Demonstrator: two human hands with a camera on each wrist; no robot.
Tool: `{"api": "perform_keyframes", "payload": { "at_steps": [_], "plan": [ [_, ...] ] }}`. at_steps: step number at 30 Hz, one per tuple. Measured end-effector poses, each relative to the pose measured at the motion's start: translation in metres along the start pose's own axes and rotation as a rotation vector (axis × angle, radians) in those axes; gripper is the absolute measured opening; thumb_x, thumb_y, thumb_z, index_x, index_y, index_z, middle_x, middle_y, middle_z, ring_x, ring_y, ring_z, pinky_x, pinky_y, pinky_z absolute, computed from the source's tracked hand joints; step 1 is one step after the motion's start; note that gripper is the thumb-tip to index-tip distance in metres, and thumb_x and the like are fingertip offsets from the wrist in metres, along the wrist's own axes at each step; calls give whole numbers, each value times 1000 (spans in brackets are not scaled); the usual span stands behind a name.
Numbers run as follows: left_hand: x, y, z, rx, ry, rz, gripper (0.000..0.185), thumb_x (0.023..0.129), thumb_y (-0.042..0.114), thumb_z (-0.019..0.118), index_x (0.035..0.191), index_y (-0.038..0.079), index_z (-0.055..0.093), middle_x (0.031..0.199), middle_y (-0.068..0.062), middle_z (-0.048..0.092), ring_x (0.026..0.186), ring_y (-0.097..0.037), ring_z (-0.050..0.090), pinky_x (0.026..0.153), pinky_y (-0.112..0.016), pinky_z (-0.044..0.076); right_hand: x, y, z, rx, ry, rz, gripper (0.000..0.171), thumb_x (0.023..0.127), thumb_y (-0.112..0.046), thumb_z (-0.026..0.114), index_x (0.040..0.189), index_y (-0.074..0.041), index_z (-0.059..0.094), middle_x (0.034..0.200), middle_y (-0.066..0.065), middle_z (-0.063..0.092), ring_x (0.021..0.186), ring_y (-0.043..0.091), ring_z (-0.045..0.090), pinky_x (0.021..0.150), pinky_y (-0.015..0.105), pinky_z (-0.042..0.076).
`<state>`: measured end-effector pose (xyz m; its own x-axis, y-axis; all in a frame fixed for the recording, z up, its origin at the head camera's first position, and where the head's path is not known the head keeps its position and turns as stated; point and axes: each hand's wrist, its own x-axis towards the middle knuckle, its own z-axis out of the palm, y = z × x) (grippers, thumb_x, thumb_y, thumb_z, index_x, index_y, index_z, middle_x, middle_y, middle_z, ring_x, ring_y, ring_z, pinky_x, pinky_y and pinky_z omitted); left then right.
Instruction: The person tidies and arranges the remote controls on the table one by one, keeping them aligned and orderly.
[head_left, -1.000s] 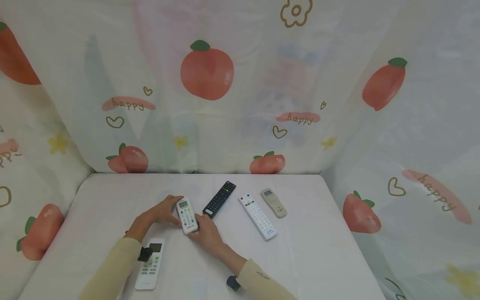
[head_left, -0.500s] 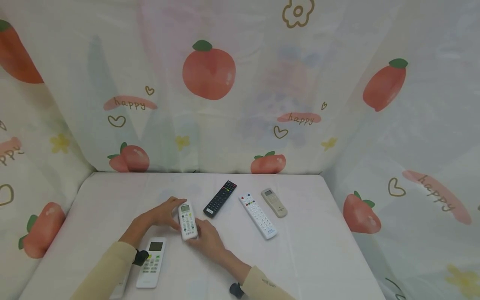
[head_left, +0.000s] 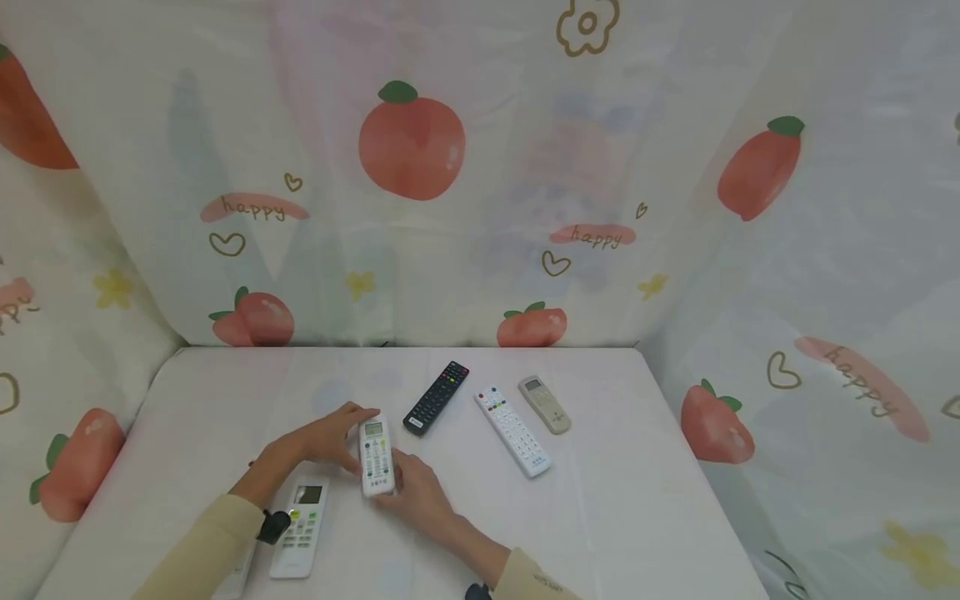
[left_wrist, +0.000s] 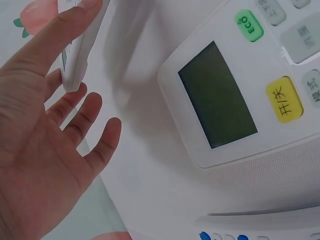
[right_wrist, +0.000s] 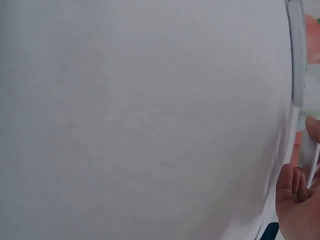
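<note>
A small white remote control [head_left: 377, 458] with a grey screen is held between both hands, left of the table's middle. My left hand [head_left: 324, 440] pinches its upper left side, index finger at the top end and thumb along the edge. In the left wrist view that hand [left_wrist: 47, 135] has its thumb over the remote [left_wrist: 82, 55], with the other fingers spread below. My right hand [head_left: 423, 497] grips the lower right side and bottom end. The right wrist view catches only part of this hand [right_wrist: 299, 202] at its right edge, around the remote [right_wrist: 309, 160].
Beside the left wrist lies a larger white remote [head_left: 294, 550]; another white remote [head_left: 238, 575] is mostly under the left sleeve. Farther back are a black remote [head_left: 437, 398], a long white remote [head_left: 513, 433] and a beige remote [head_left: 545, 406]. Fruit-printed cloth [head_left: 465, 275] walls the table.
Both hands have drawn the small remote a little toward the front of the table, away from the black remote. The left sleeve has shifted, uncovering part of another white remote.
</note>
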<state>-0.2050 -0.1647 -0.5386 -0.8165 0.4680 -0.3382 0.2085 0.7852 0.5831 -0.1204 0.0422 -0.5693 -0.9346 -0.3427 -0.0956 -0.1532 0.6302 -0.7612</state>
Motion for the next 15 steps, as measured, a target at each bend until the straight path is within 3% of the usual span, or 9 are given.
{"api": "perform_keyframes", "payload": {
  "at_steps": [10, 15],
  "plan": [
    [-15, 3, 5, 2, -45, 72, 102, 65, 24, 95, 152, 11, 42, 138, -11, 45, 116, -25, 50, 102, -50, 43, -17, -2, 5, 13, -17, 5, 75, 79, -27, 86, 141, -1, 52, 86, -12, 51, 72, 1, 45, 63, 19, 41],
    [-19, 7, 9, 1, -59, 59, 103, 64, 24, 96, 151, 11, 43, 137, -9, 46, 113, -24, 50, 101, -50, 44, -24, -2, 5, 29, -42, 19, 76, 80, -25, 85, 142, 1, 50, 85, -12, 51, 72, 1, 45, 63, 19, 42]
  ]
}}
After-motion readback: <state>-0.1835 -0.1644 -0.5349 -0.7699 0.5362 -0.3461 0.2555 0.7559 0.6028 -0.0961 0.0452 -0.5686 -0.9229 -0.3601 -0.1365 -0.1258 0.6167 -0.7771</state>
